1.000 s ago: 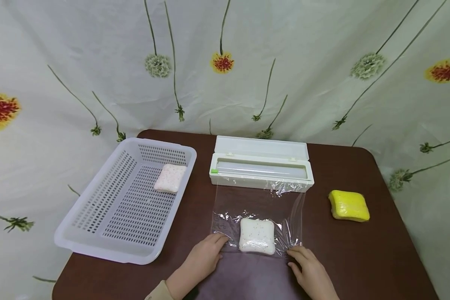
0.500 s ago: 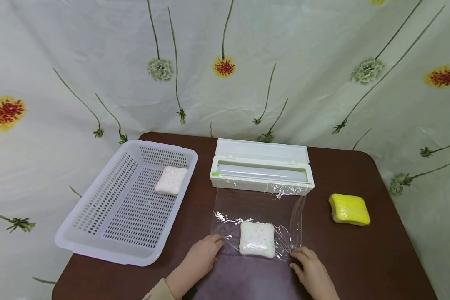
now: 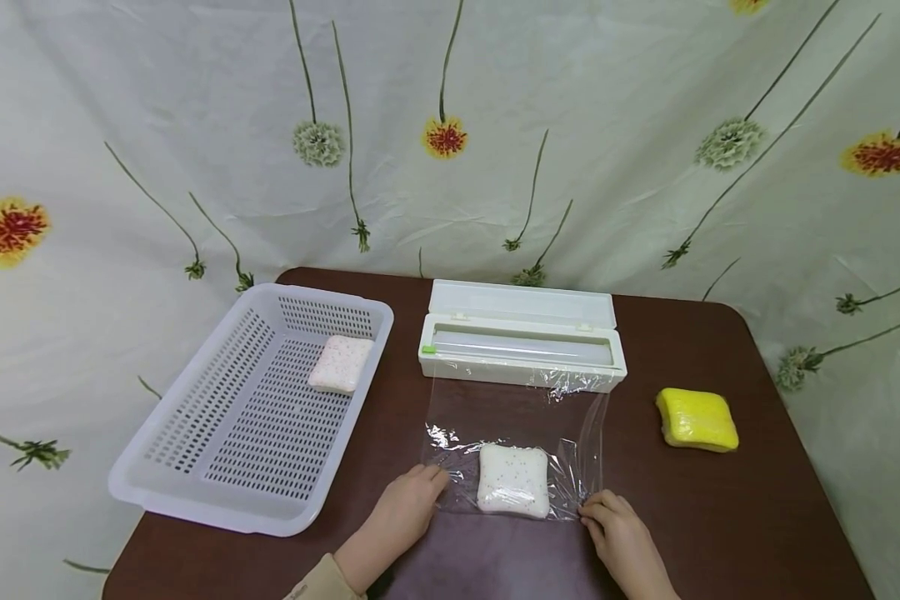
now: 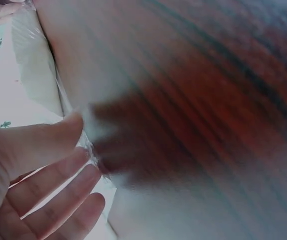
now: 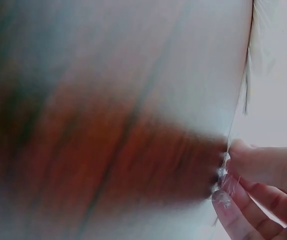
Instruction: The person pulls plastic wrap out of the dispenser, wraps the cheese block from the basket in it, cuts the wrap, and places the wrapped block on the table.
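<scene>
In the head view, clear plastic wrap stretches toward me from a white wrap dispenser box with its lid raised. A white speckled square block with rounded corners lies near the film's front edge, and shiny film shows around it. My left hand pinches the film's front left corner. In the left wrist view, the film edge runs between the thumb and fingers. At the front right corner my right hand pinches the film. Bunched film shows at its fingertips in the right wrist view.
To the left stands a white perforated plastic basket with a pinkish speckled block inside. A glossy yellow block lies on the right of the dark brown table. A flowered curtain hangs behind the table.
My hands have spread slightly apart and the film's front edge has come a little nearer to me. My right thumb has closed toward its fingers. The head view has shifted slightly.
</scene>
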Demonstrator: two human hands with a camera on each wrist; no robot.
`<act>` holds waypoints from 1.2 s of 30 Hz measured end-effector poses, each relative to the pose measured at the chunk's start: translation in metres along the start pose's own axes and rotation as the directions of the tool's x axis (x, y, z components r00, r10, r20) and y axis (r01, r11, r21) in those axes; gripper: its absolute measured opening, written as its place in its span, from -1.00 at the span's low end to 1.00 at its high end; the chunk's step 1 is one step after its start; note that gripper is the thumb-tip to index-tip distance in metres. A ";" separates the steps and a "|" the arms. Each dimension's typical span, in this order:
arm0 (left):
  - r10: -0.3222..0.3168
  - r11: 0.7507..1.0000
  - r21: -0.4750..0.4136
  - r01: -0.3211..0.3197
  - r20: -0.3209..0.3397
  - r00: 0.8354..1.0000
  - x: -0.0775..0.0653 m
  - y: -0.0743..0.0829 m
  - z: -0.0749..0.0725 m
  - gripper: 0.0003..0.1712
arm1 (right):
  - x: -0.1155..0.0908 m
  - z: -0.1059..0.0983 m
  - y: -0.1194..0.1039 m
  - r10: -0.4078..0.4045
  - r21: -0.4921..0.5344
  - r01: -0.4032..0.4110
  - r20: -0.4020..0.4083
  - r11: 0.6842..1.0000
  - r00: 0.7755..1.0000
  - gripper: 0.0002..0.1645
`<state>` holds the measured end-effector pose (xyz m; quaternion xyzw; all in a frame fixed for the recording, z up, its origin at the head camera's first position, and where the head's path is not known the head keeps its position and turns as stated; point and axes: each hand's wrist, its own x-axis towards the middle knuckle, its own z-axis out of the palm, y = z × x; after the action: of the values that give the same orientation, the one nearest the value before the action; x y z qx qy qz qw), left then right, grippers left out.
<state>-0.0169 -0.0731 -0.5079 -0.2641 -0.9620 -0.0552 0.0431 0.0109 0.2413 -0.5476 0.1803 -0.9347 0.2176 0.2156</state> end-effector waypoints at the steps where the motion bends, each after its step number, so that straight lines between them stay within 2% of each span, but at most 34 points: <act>1: 0.004 1.000 -0.003 -0.004 -0.014 1.000 0.000 -0.001 0.001 -0.70 | 0.001 0.000 0.000 0.007 -0.006 -0.007 0.005 1.000 1.000 -0.61; 6: 0.021 1.000 -0.021 -0.022 -0.060 0.998 0.002 -0.004 0.002 -0.83 | 0.001 -0.001 0.000 0.022 -0.010 -0.022 0.004 1.000 1.000 -0.61; 10: 0.008 0.998 -0.057 -0.012 -0.075 0.997 0.002 -0.005 0.000 -0.75 | 0.001 -0.002 0.001 0.016 -0.004 -0.016 -0.005 1.000 1.000 -0.60; 14: -0.011 0.998 -0.068 0.005 -0.087 0.996 0.001 -0.006 -0.001 -0.77 | 0.002 -0.005 0.002 0.012 -0.002 -0.012 -0.021 1.000 1.000 -0.63; 18: -0.045 0.997 -0.073 0.036 -0.126 0.991 0.002 -0.009 -0.003 -0.78 | 0.005 -0.009 0.003 0.034 -0.007 -0.035 -0.047 0.999 0.998 -0.66; 24: -0.102 0.992 -0.099 0.081 -0.238 0.966 0.014 -0.014 -0.009 -0.82 | 0.020 -0.013 0.006 0.050 -0.013 -0.051 -0.091 0.999 0.995 -0.68; 30: -0.205 0.965 -0.211 0.154 -0.246 0.947 0.032 -0.019 -0.016 -0.90 | 0.042 -0.013 0.011 0.029 -0.004 -0.029 -0.114 1.000 0.993 -0.75; 36: -0.270 0.935 -0.306 0.181 -0.278 0.922 0.048 -0.025 -0.016 -0.94 | 0.058 -0.010 0.016 0.020 0.016 -0.019 -0.122 1.000 0.992 -0.65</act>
<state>-0.0702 -0.0725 -0.4889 -0.1417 -0.9496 -0.2341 0.1527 -0.0417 0.2452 -0.5169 0.1592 -0.9199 0.2372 0.2687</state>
